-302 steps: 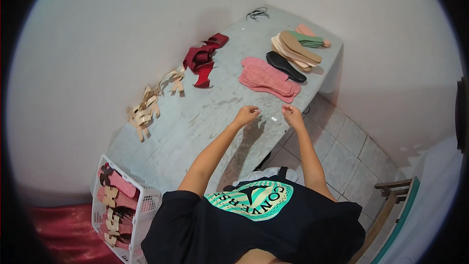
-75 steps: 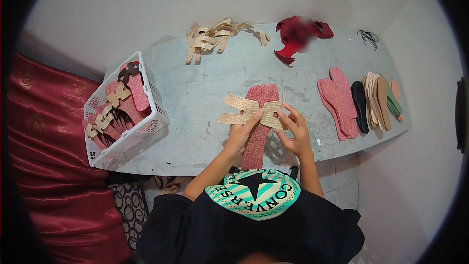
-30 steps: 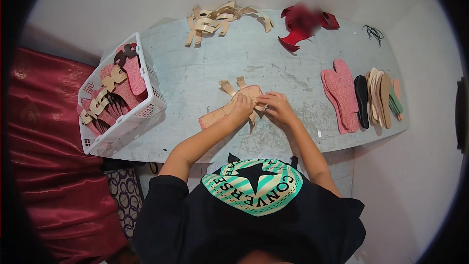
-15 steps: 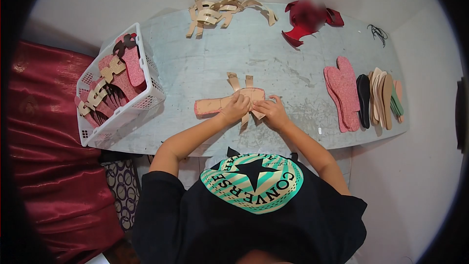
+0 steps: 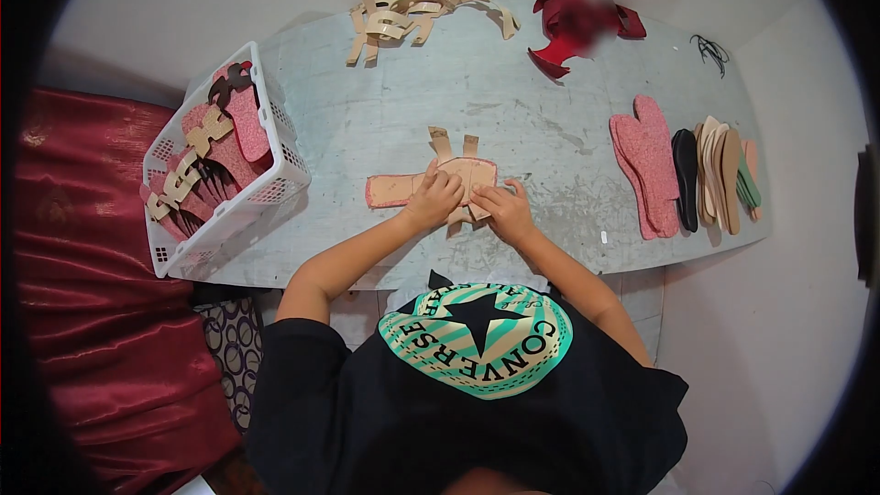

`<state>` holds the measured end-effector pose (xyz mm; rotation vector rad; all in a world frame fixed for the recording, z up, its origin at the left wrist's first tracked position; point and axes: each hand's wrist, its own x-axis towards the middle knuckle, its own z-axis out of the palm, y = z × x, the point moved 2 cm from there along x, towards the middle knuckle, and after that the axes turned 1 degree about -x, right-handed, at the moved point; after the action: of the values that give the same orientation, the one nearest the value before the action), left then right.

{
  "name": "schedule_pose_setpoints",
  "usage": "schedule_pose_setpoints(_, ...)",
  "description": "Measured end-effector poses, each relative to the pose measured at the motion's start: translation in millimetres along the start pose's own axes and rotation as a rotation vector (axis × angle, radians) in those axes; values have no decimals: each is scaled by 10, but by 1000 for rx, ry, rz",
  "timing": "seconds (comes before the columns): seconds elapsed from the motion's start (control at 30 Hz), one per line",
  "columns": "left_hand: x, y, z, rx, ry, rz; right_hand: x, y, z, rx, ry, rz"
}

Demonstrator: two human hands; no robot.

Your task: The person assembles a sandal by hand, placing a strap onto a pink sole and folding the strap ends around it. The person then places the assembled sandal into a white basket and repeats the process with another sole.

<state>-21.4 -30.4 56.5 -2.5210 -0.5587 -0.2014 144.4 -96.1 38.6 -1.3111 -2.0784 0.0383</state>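
A tan insole [image 5: 390,190] with a pink edge lies across the middle of the table, its narrow end to the left. Two beige strap ends [image 5: 440,143] stick out past its far side, and another strap end [image 5: 460,224] shows at the near side. My left hand [image 5: 434,198] is on the insole's middle with curled fingers gripping it, the index finger reaching toward the far edge. Close beside it, my right hand [image 5: 504,208] has its fingertips closed on a strap piece [image 5: 478,211] folded at the near edge. My fingers hide part of the straps.
At left stands a white basket [image 5: 295,170] of pink soles and straps. Beige straps [image 5: 390,26] and red shoe pieces [image 5: 556,53] lie along the back. Pink sole sheets [image 5: 646,165], a black sole [image 5: 684,179] and tan soles [image 5: 729,181] lie at right, below black cords [image 5: 709,53].
My left hand has shifted slightly left and its fingers have loosened from a tight pinch, the index finger stretching out. My right hand stays at the near edge of the insole.
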Motion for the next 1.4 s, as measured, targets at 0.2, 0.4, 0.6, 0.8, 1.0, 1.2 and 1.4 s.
schedule_pose_setpoints(0.2, -90, -37, -123, -324, -101, -121, -14, 3, 6, 0, -10, 1)
schedule_pose_setpoints(0.4, -198, -76, -41, -470, -141, -171, -30, 7, 20, 59, -42, 41)
schedule_pose_setpoints(0.6, -233, -79, 2, -551, -204, -209, 28, -44, -207, 220, -128, 78)
schedule_pose_setpoints(0.8, -214, -79, -14, -545, -246, -211, 75, 11, -365, 195, -55, -3)
schedule_pose_setpoints(1.0, -225, -66, 10, -535, -242, -216, 284, 111, -328, 184, -40, -4)
schedule_pose_setpoints(1.2, -225, -62, 18, -523, -225, -220, 291, -47, -516, 295, -122, -67)
schedule_pose_setpoints(1.4, -220, -51, -7, -528, -226, -229, -106, -115, -416, 132, -74, -108)
